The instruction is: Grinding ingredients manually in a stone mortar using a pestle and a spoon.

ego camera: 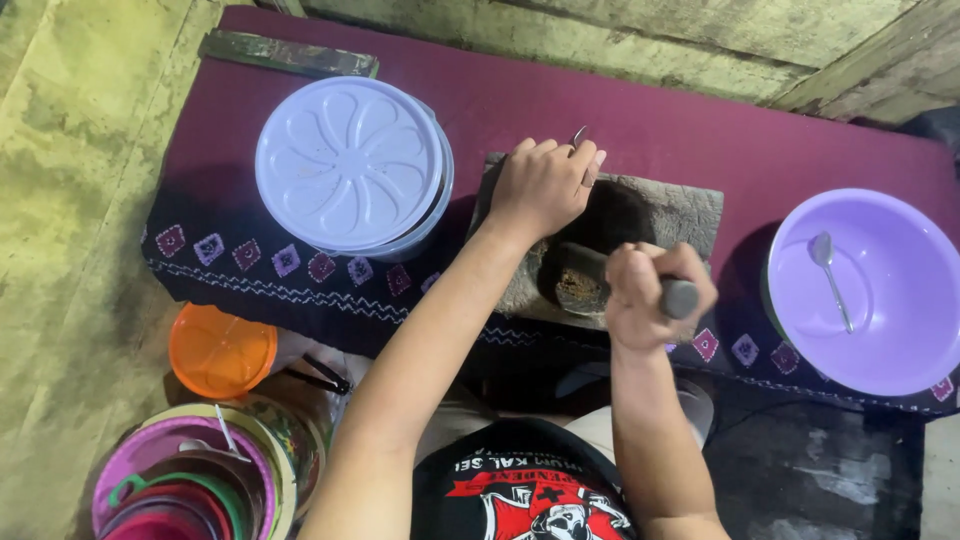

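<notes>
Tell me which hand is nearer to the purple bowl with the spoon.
Right. The right hand grips a pestle beside the bowl, with a gap between. The left hand rests on the stone slab's far edge, farther away.

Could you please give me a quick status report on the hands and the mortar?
Left hand steadying stone mortar at far rim. Right hand gripping pestle, its head down in the bowl. Purple basin with spoon alongside, not obstructing.

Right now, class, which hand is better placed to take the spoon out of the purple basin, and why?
The right hand, probably: the purple basin with the spoon lies on its side. But its grip is on the stone pestle; the left hand rests farther off on the stone mortar.
</notes>
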